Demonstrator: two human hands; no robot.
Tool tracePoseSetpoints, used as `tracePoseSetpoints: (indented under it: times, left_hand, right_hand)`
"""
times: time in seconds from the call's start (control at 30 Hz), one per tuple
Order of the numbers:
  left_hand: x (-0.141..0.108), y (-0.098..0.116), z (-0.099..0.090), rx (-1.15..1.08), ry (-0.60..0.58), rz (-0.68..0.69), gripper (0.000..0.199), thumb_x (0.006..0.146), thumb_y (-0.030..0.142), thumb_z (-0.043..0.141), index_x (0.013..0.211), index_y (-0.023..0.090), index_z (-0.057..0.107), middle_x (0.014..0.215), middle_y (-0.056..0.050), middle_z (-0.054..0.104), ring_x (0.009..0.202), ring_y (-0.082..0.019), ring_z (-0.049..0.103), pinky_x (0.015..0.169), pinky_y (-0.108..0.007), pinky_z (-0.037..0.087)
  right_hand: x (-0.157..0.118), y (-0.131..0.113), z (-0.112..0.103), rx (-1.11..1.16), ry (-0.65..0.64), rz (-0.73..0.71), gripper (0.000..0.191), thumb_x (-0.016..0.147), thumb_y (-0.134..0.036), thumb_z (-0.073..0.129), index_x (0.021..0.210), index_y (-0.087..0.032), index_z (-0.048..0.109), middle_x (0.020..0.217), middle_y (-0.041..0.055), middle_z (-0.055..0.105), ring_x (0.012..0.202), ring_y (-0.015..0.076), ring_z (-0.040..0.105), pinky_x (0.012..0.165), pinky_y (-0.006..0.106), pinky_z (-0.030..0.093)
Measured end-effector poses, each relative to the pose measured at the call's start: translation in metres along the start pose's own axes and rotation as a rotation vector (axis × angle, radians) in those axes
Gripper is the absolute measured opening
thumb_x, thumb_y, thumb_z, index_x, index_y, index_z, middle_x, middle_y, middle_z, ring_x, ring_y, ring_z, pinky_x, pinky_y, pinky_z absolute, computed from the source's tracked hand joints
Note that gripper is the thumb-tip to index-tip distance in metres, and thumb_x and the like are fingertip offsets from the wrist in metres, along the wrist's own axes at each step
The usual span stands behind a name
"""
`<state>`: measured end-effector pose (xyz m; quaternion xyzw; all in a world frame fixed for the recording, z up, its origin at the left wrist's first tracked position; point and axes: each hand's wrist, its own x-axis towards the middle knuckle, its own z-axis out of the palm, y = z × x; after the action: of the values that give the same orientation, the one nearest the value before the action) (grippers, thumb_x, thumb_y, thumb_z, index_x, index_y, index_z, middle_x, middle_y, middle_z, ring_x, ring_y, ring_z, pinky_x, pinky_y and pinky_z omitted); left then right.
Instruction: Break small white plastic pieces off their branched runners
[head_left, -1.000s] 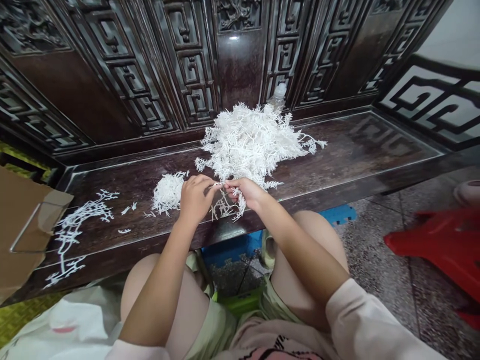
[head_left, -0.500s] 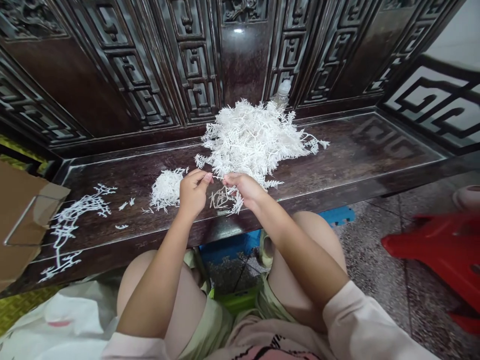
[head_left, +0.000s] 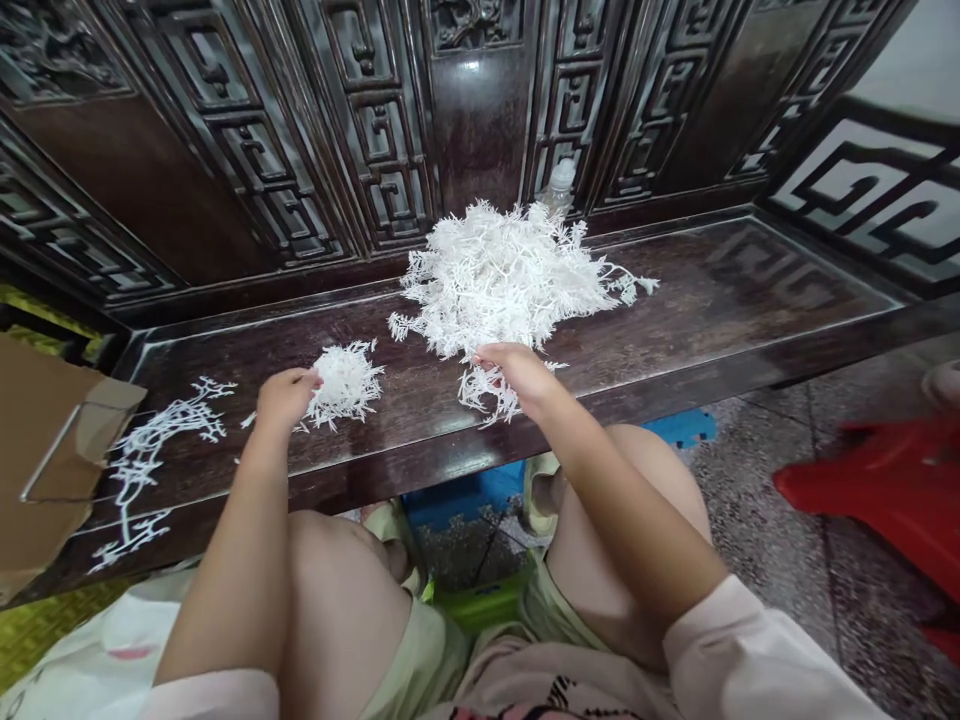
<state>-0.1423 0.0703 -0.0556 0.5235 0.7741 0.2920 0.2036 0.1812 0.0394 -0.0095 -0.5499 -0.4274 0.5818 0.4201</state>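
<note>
- So, the left-hand grip (head_left: 289,395) sits at the 9 o'clock edge of a small fluffy tuft of white branching sprigs (head_left: 345,385), its curled fingers touching the tuft; whether they are clamped on any sprigs, I cannot tell
- The right-hand grip (head_left: 517,375) is the nearer one to a large white mound of matching sprigs (head_left: 499,280), which spreads from its 9 to 12 o'clock; its fingers are bunched over a loose wisp of white strands (head_left: 484,392) at the mound's lower edge, and they hide whether that wisp is clamped
- The mound's long axis runs roughly 9 to 3 across a dark carved-wood worktop (head_left: 675,310), with the tuft well apart at its 8 o'clock
- Toward 9 o'clock, thin white sprigs (head_left: 161,440) lie strewn near a brown cardboard sheet (head_left: 45,470)
- At the mound's 1 o'clock, a clear plastic bottle (head_left: 560,190) stands just behind it; a red plastic stool (head_left: 877,490) sits farther off at 3 o'clock
</note>
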Motion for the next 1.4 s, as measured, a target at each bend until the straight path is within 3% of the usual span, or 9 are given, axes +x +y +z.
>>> tracePoseSetpoints:
  times: [0.07, 0.23, 0.4, 0.57, 0.7, 0.87, 1.17, 1.3, 1.4]
  left_hand:
    - [0.002, -0.005, 0.012, 0.037, -0.089, -0.024, 0.027, 0.071, 0.036, 0.048, 0.076, 0.015, 0.063, 0.075, -0.004, 0.063, 0.062, -0.016, 0.056, 0.058, -0.025, 0.041]
    - [0.003, 0.003, 0.030, 0.148, -0.034, 0.005, 0.042, 0.068, 0.031, 0.052, 0.106, 0.015, 0.058, 0.094, -0.010, 0.063, 0.082, -0.022, 0.057, 0.073, -0.031, 0.041]
    - [-0.011, 0.027, 0.030, 0.101, 0.049, 0.090, 0.035, 0.070, 0.030, 0.050, 0.099, 0.015, 0.062, 0.103, -0.013, 0.058, 0.090, -0.025, 0.054, 0.079, -0.035, 0.039]
    - [-0.048, 0.081, 0.034, -0.408, -0.377, 0.211, 0.034, 0.074, 0.036, 0.047, 0.098, 0.016, 0.061, 0.092, -0.008, 0.063, 0.078, -0.017, 0.057, 0.074, -0.030, 0.042]
    - [-0.078, 0.110, 0.039, -0.408, -0.535, 0.312, 0.032, 0.065, 0.037, 0.060, 0.089, 0.016, 0.063, 0.086, -0.006, 0.064, 0.077, -0.016, 0.056, 0.072, -0.028, 0.042]
    - [-0.083, 0.108, 0.046, -0.369, -0.370, 0.283, 0.023, 0.064, 0.031, 0.061, 0.081, 0.015, 0.064, 0.077, -0.006, 0.064, 0.069, -0.015, 0.056, 0.066, -0.028, 0.043]
    - [-0.081, 0.111, 0.052, -0.223, -0.291, 0.337, 0.019, 0.066, 0.025, 0.058, 0.081, 0.016, 0.066, 0.076, -0.005, 0.064, 0.070, -0.015, 0.057, 0.067, -0.027, 0.043]
    - [-0.063, 0.095, 0.038, -0.062, -0.038, 0.426, 0.016, 0.070, 0.019, 0.051, 0.075, 0.016, 0.066, 0.079, -0.005, 0.062, 0.075, -0.017, 0.054, 0.075, -0.030, 0.040]
    - [-0.040, 0.067, 0.017, -0.099, 0.197, 0.228, 0.020, 0.070, 0.025, 0.050, 0.081, 0.014, 0.064, 0.075, -0.004, 0.059, 0.070, -0.016, 0.052, 0.075, -0.032, 0.039]
  right_hand:
    - [0.002, 0.007, 0.010, -0.067, -0.062, -0.029, 0.018, 0.064, -0.030, 0.053, 0.059, -0.014, 0.060, 0.068, 0.0024, 0.057, 0.065, 0.0108, 0.044, 0.067, 0.026, 0.033]
    - [0.012, 0.024, 0.030, -0.181, -0.119, -0.062, 0.023, 0.067, -0.035, 0.051, 0.064, -0.015, 0.063, 0.072, 0.0024, 0.059, 0.065, 0.0110, 0.046, 0.066, 0.024, 0.034]
    - [0.015, 0.033, 0.038, -0.384, -0.157, -0.176, 0.025, 0.073, -0.035, 0.046, 0.068, -0.016, 0.062, 0.070, 0.0021, 0.058, 0.064, 0.0115, 0.047, 0.063, 0.024, 0.033]
    - [0.009, 0.030, 0.040, -0.636, -0.234, -0.301, 0.023, 0.077, -0.031, 0.042, 0.072, -0.017, 0.060, 0.068, 0.0011, 0.056, 0.063, 0.0116, 0.046, 0.060, 0.024, 0.031]
    - [0.007, 0.027, 0.039, -0.669, -0.166, -0.322, 0.021, 0.077, -0.030, 0.041, 0.066, -0.017, 0.055, 0.059, -0.0005, 0.050, 0.059, 0.0114, 0.044, 0.056, 0.023, 0.029]
    - [0.005, 0.022, 0.035, -0.589, -0.130, -0.310, 0.022, 0.076, -0.030, 0.041, 0.067, -0.017, 0.055, 0.061, -0.0006, 0.052, 0.060, 0.0114, 0.046, 0.057, 0.023, 0.031]
    - [-0.001, 0.017, 0.039, -0.587, -0.078, -0.367, 0.023, 0.074, -0.027, 0.040, 0.064, -0.017, 0.058, 0.063, -0.0005, 0.055, 0.061, 0.0109, 0.046, 0.058, 0.023, 0.030]
    - [-0.004, 0.008, 0.029, -0.586, 0.011, -0.349, 0.024, 0.072, -0.025, 0.038, 0.053, -0.016, 0.051, 0.051, -0.0014, 0.045, 0.052, 0.0098, 0.040, 0.052, 0.023, 0.026]
    - [-0.005, -0.003, 0.007, -0.540, 0.112, -0.369, 0.022, 0.071, -0.023, 0.039, 0.054, -0.016, 0.051, 0.053, -0.0011, 0.045, 0.054, 0.0101, 0.040, 0.053, 0.023, 0.028]
